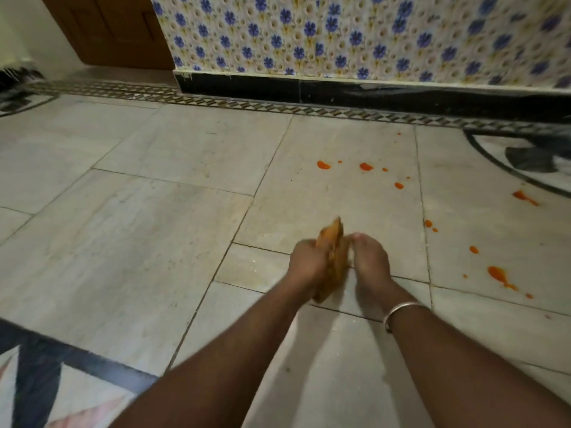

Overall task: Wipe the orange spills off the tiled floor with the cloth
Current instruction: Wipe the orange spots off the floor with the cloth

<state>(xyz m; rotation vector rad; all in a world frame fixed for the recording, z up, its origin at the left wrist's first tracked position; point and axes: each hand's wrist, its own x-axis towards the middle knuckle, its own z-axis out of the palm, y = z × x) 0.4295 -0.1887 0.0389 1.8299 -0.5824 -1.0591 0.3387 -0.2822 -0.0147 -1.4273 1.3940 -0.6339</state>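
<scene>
An orange-stained cloth [332, 257] is bunched between both hands above the pale tiled floor [154, 227]. My left hand [307, 264] grips its left side with closed fingers. My right hand [370, 261], a silver bangle on its wrist, presses against the cloth's right side. Orange spills dot the floor beyond and to the right: one blot [323, 164] and another [366, 166] farther out, a streak [524, 197] at the far right, and a larger smear [499, 276] level with my hands.
A wall with blue-flower tiles [370, 35] and a black skirting [340, 91] runs across the back, with a patterned floor border in front. A brown wooden door [108, 29] stands at the back left. Dark inlay patterns lie at the right edge [531, 159] and bottom left [46, 381].
</scene>
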